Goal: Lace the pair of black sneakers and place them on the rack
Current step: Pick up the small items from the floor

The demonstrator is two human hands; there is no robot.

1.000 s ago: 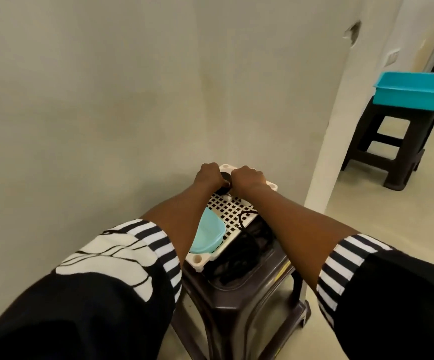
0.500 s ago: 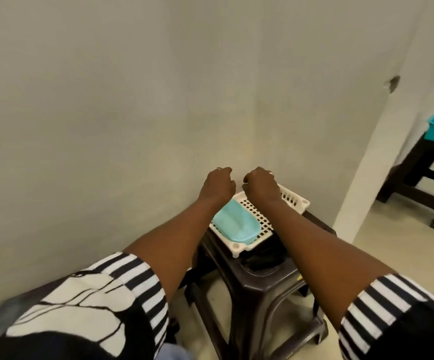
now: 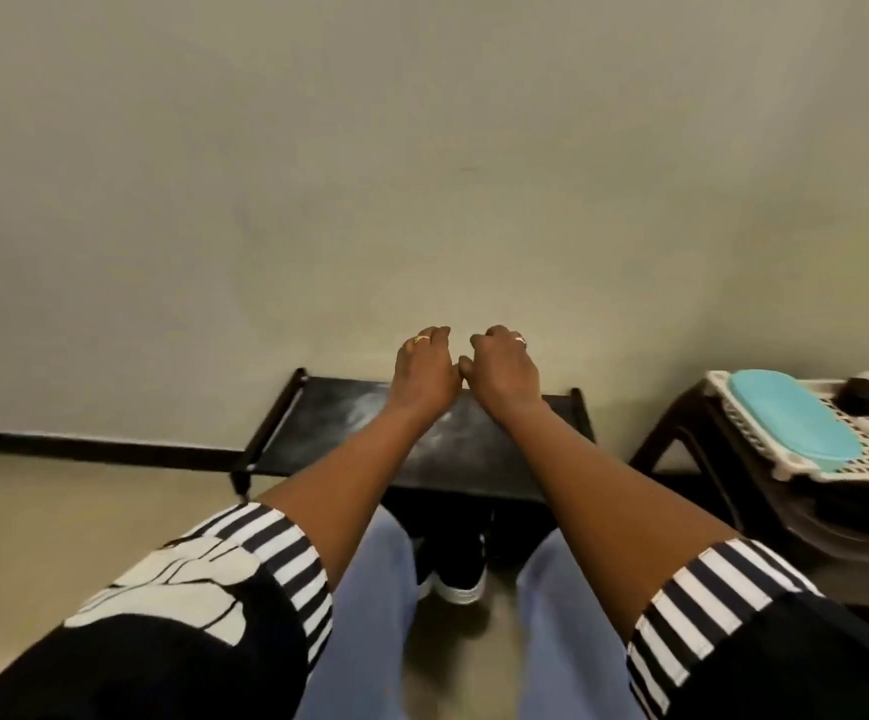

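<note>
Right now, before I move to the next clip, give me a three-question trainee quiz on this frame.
1. True or false: the left hand and right hand are held over the black rack.
2. Where is the black sneaker? A) on the rack's top B) low down, below the rack's top C) on the stool
3. Fill in: the white tray holds a ____ lid.

Key: 1 true; 2 B; 3 turquoise.

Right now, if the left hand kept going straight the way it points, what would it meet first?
Probably the wall. The left hand reaches over the rack toward it; nothing shows between, though depth is unclear.
</note>
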